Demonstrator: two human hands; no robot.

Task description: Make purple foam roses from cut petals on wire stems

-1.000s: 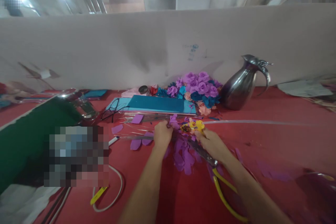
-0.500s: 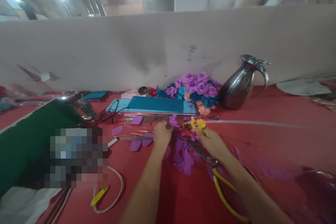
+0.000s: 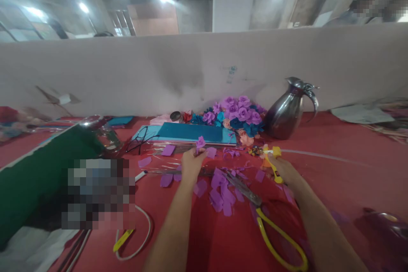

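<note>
A red worktop [image 3: 219, 248] carries scattered purple paper pieces [image 3: 227, 197], with the blades of yellow-handled scissors [image 3: 248, 192] among them. Farther back lie blue sheets [image 3: 191, 132] and a heap of paper flowers [image 3: 241, 113], beside an upright metal jug [image 3: 284, 114].

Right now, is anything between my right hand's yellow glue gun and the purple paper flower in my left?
Nothing visible blocks the yellow glue gun from the purple paper flower; loose purple scraps lie on the table between. The scissors lie nearer you.
</note>
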